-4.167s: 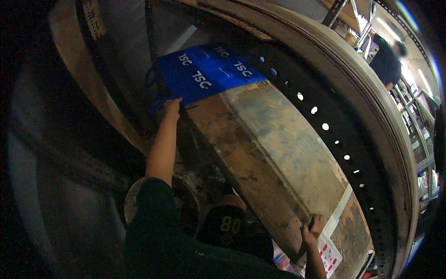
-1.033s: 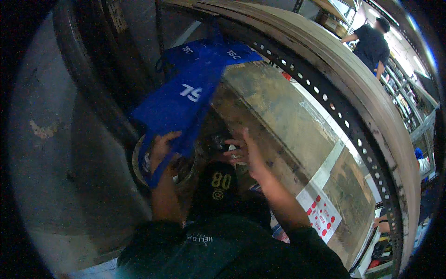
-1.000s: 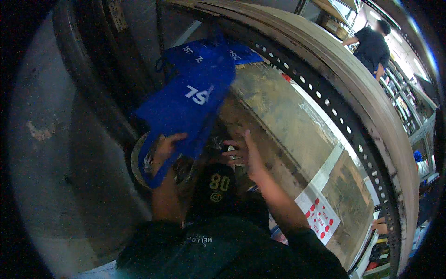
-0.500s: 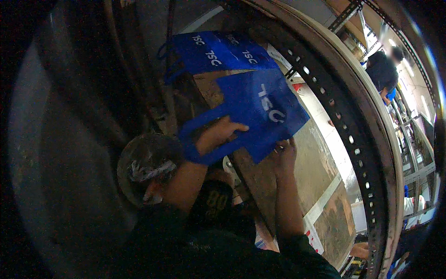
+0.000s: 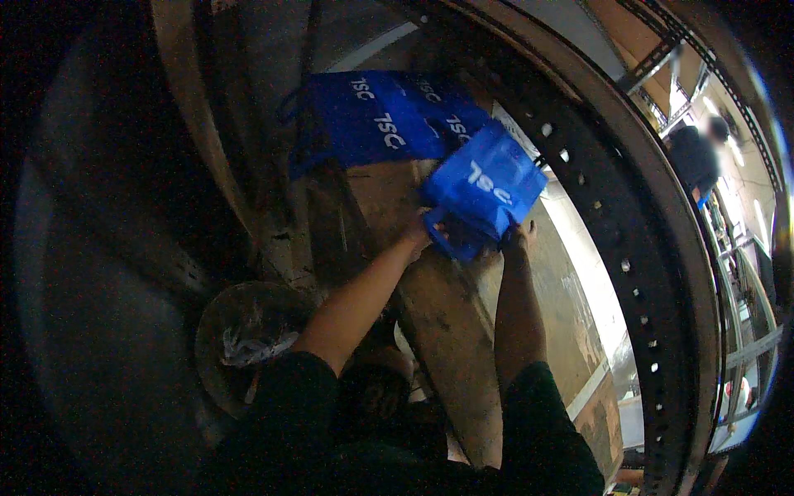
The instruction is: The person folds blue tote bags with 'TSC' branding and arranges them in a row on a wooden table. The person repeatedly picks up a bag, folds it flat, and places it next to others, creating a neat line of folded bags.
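A blue tote bag (image 5: 482, 175) with white lettering is stretched out ahead of me over the worktop, its handle loop hanging toward me. My left hand (image 5: 418, 233) is closed at the bag's near left corner, by the handle, with its fingers partly hidden. At the near right corner, my right hand (image 5: 518, 237) pinches the bag's edge. Just beyond, several more blue bags (image 5: 372, 124) lie flat next to one another, and the held bag overlaps their right end.
A brown board-like worktop (image 5: 451, 331) runs beneath my arms. To the right curves a dark perforated metal rail (image 5: 633, 248), with another person (image 5: 695, 161) behind it. A round bin (image 5: 248, 339) with crumpled clear plastic stands at lower left.
The bag has moved away from me and turned, and now looks smaller. My left hand has gone from lying across its handle to its corner; both arms reach further forward.
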`<state>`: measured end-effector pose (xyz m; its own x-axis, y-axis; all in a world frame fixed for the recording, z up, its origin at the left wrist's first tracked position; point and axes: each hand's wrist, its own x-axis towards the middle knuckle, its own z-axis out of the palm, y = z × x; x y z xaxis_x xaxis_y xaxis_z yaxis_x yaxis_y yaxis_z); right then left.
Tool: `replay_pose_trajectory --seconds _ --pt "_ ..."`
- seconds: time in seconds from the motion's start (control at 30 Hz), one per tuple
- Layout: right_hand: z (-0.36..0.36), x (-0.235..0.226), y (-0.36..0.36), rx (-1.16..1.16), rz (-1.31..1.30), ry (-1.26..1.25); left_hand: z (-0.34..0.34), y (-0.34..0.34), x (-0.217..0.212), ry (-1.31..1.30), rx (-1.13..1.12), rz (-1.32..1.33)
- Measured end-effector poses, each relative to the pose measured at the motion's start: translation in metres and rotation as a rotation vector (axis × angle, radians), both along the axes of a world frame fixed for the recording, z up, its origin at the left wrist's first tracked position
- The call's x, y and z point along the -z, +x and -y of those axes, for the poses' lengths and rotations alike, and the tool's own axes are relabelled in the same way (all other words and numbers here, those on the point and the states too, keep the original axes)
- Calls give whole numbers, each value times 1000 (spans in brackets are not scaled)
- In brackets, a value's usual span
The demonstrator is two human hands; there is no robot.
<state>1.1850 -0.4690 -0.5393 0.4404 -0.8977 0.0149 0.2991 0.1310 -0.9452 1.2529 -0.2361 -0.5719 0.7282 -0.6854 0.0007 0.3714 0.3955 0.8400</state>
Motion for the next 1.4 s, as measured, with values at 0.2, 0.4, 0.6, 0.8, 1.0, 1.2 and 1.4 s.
replay_pose_trajectory --seconds 0.2,0.4,0.6,0.8,1.0,1.2,1.4 --pt "24 28 -18 35 -214 -206 12 8 17 -241 3 -119" --pt "30 45 -31 23 -278 -304 0 8 -34 -264 49 -425" --pt "29 59 -1 -9 -371 -100 0 23 -97 228 -30 443" --pt "139 86 -28 -164 -89 303 34 0 -148 230 -80 840" --pt "12 57 24 -102 -308 -108 13 72 -53 445 -258 379" --pt "32 59 34 -14 -443 -257 2 55 -42 666 -737 582" --pt "19 42 40 47 -505 -269 -12 -8 -66 489 -1066 851"
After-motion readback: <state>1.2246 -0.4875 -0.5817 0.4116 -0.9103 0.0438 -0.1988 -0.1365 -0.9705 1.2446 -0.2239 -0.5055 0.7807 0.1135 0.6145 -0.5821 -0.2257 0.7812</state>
